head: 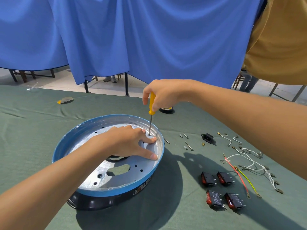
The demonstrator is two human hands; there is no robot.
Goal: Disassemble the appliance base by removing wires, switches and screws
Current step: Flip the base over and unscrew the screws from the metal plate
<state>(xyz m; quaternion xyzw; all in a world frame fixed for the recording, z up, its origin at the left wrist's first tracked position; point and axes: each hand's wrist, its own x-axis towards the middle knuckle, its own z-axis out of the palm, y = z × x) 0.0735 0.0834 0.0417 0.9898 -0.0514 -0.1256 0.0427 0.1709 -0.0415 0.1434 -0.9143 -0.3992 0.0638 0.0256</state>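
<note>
The round appliance base (93, 188), blue-rimmed with a black outer wall and a silver perforated inner plate, lies on the green table. My left hand (127, 141) rests flat inside it, fingers spread and pressing the plate near the far right rim. My right hand (161, 94) grips the yellow handle of a screwdriver (151, 113), held upright with its tip in a screw hole just beyond my left fingertips. To the right lie removed parts: several black rocker switches (222, 190) with red buttons, white, red and yellow-green wires (245, 165), and several screws (186, 140).
A black power socket (207, 138) lies beyond the screws. A roll of black tape (166, 110) sits behind the base and a small grey-yellow item (65, 100) at the far left. Blue cloth hangs behind the table; a person in a mustard shirt stands at the upper right.
</note>
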